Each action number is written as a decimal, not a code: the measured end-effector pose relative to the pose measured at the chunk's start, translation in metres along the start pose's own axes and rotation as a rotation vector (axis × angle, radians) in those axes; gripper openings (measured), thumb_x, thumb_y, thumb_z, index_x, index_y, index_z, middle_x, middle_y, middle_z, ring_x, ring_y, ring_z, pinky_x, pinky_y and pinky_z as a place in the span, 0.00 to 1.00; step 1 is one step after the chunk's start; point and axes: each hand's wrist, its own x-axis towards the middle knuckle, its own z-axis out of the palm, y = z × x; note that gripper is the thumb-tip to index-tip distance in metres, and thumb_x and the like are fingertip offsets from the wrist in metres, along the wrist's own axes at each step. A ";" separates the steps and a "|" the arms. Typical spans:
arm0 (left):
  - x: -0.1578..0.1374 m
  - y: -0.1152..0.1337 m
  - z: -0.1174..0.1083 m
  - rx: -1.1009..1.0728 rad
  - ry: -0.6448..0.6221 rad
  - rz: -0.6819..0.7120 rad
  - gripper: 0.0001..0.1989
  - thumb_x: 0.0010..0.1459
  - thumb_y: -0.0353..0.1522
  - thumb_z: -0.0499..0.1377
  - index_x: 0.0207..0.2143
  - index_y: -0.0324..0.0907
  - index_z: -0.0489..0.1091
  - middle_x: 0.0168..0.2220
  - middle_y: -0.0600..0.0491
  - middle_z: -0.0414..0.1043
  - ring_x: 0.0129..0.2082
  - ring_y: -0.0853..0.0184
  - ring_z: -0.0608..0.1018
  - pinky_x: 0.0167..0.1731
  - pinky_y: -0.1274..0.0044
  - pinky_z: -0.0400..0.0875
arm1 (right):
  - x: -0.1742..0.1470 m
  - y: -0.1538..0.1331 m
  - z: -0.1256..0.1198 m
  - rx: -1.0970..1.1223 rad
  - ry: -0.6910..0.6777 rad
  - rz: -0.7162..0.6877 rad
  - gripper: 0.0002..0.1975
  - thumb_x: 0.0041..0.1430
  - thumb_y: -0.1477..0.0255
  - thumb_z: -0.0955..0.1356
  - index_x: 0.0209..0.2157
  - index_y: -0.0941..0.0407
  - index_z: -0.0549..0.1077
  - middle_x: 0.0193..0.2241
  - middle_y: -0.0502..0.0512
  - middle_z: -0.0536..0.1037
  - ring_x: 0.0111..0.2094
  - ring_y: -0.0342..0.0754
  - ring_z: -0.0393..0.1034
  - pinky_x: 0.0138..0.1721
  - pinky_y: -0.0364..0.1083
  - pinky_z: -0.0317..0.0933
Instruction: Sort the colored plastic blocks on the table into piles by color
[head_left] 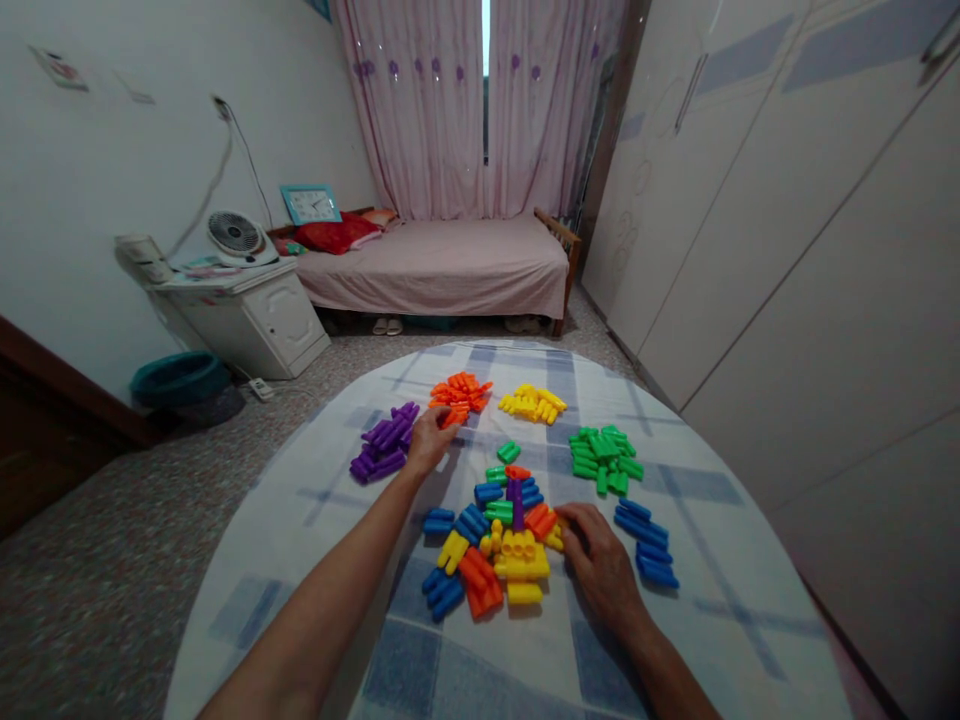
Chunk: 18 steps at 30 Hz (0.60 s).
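My left hand [432,441] reaches to the near edge of a pile of orange plastic toy blocks [463,388], its fingers pinched at an orange block [453,416]. My right hand [604,560] rests at the right side of a mixed heap, thumb and fingers curled around a yellow toy block [554,538]. The heap holds blue blocks [472,522], larger orange blocks [480,582], yellow blocks [523,562], green blocks [499,512] and an upright purple block [516,503]. The blocks look like short rounded tubes joined side by side.
Around the heap lie a purple pile [384,445], a yellow pile [532,403], a green pile [606,458] and a row of blue blocks [646,545]. A checked cloth covers the round table [300,600]. Beyond stand a bed [442,265], a cabinet [289,325] and a wardrobe [750,200].
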 end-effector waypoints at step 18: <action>-0.043 0.049 0.046 0.208 -0.453 0.371 0.11 0.49 0.34 0.60 0.37 0.42 0.74 0.34 0.51 0.73 0.33 0.66 0.74 0.35 0.76 0.67 | 0.000 -0.001 0.001 0.015 -0.005 -0.002 0.11 0.56 0.74 0.60 0.39 0.54 0.70 0.39 0.55 0.72 0.43 0.49 0.67 0.46 0.47 0.62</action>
